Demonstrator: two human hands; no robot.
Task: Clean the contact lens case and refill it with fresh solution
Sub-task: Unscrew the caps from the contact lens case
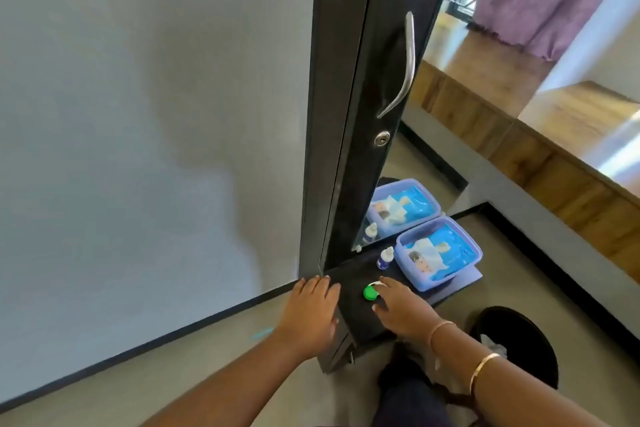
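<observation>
The contact lens case (370, 292) lies on a low black table (360, 319); its green cap shows, and its white part is mostly hidden under my fingers. My right hand (401, 308) rests over the case, fingers spread, fingertips touching it. My left hand (313, 305) lies flat and open on the table's left edge, a short way left of the case. A small white solution bottle (384, 257) with a blue label stands upright behind the case.
A blue plastic tub (465, 241) holding a blue packet sits at the table's back right, beside the bottle. A mirrored dark door (367, 114) with a metal handle rises behind. A black waste bin (519, 343) stands on the floor at right. A grey wall is at left.
</observation>
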